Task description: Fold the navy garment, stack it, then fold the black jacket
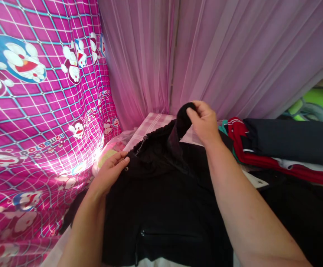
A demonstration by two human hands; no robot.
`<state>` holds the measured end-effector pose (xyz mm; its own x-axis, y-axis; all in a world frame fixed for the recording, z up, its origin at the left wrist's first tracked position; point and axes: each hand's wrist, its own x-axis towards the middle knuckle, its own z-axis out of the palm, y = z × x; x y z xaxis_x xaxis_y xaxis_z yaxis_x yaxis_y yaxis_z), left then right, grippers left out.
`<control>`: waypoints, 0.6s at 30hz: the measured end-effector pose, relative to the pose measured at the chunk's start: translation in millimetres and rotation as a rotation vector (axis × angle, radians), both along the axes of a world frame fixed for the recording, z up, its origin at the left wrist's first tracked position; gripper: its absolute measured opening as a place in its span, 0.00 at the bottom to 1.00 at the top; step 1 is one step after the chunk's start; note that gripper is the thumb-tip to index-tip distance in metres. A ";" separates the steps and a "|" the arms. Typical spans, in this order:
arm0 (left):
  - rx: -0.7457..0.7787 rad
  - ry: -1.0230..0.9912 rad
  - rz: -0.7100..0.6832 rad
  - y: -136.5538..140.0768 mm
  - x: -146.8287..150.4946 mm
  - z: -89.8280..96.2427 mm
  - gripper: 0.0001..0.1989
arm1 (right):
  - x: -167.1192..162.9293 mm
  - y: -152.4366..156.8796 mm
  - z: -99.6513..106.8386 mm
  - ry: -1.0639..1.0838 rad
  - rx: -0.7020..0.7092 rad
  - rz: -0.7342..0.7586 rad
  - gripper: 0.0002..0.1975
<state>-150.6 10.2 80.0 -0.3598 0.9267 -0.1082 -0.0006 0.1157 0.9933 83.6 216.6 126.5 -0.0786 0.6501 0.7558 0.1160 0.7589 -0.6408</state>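
A black jacket (pixel 161 200) lies spread in front of me, with a horizontal zip in its lower part. My left hand (pixel 113 168) pinches the edge of its upper opening on the left, beside a small metal eyelet (pixel 126 168). A thin chain loop (pixel 141 145) shows inside that edge, close to my left fingers. Higher up and to the right, my right hand (pixel 205 120) grips a band of the same cloth between thumb and fingers. That band curves upward off the rest of the jacket.
To the right sit folded clothes, among them a dark garment (pixel 292 141) and a red one (pixel 254 159). Pink patterned cloth (pixel 47 111) hangs at the left, and a sheer purple curtain (pixel 219 55) closes the back. A checked pale surface (pixel 153 124) shows behind the jacket.
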 end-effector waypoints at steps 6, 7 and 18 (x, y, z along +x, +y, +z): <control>0.040 0.033 0.063 -2.5 -8.7 -2.8 0.24 | -19.3 -17.4 -32.3 -0.618 0.115 -0.102 0.11; 0.042 0.045 0.069 -2.4 -9.9 -3.7 0.24 | -18.7 -18.1 -40.9 -0.747 0.113 -0.131 0.11; 0.058 0.097 0.037 -4.1 -9.3 -2.3 0.25 | -31.0 -69.3 -50.7 -0.846 0.283 -0.072 0.17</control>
